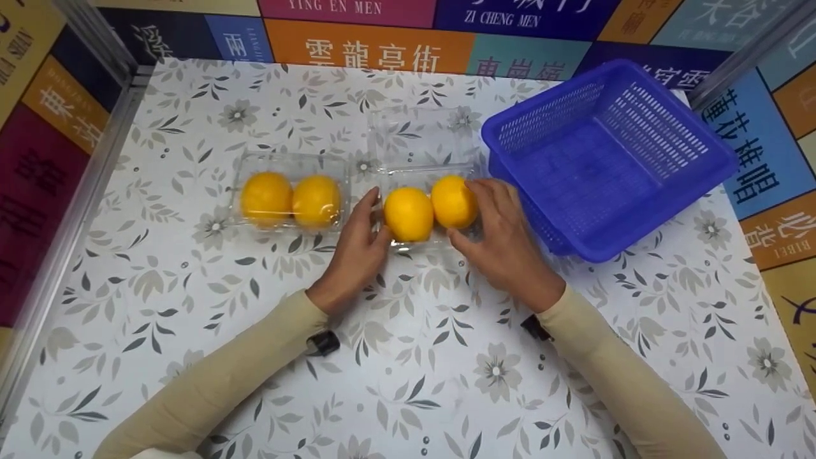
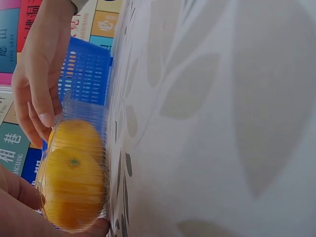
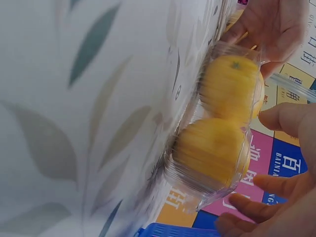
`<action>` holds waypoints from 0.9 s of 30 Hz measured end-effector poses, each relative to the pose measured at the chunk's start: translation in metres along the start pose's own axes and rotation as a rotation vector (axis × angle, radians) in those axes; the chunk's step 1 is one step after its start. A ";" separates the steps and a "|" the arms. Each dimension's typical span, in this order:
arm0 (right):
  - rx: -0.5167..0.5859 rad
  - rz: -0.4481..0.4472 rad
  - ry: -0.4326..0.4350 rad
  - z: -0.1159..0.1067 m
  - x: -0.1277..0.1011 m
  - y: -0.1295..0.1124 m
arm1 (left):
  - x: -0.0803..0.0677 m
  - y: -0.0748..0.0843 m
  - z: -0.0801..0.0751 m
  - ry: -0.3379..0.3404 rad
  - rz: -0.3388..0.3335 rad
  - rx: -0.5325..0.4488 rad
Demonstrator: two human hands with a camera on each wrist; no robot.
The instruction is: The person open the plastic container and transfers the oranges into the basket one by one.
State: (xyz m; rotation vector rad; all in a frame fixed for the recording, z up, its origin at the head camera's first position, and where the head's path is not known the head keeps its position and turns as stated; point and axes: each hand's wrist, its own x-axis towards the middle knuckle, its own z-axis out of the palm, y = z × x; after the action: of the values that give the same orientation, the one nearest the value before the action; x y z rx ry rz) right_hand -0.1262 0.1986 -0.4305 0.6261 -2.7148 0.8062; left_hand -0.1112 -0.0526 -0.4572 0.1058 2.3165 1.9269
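Note:
Two oranges [image 1: 408, 215] sit side by side in a clear plastic clamshell box [image 1: 428, 168], its lid [image 1: 417, 135] folded back on the far side. My left hand [image 1: 357, 248] is at the box's left end, fingers extended along it; in the left wrist view its fingers [image 2: 19, 190] lie close against the plastic. My right hand [image 1: 507, 239] is at the right end, thumb and fingers spread around the right orange [image 1: 454, 202]. The right wrist view shows those fingers [image 3: 281, 187] apart from the box wall [image 3: 195, 185]. Whether the fingertips touch the orange is hard to tell.
To the left, another clear box [image 1: 290, 159] with two oranges [image 1: 266, 197] inside has its lid down. A blue plastic basket [image 1: 612, 159] stands at the right, close to my right hand. Lettered panels [image 1: 370, 54] border the flower-patterned tabletop [image 1: 408, 357].

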 end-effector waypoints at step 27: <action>-0.210 0.161 -0.108 0.012 0.028 -0.012 | 0.000 0.001 0.002 0.017 0.017 0.011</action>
State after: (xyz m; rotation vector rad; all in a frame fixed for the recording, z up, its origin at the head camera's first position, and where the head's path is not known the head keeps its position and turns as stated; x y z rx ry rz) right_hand -0.1470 0.1736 -0.4253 0.4209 -2.9270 0.5237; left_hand -0.1112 -0.0508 -0.4567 0.1114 2.3447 1.9308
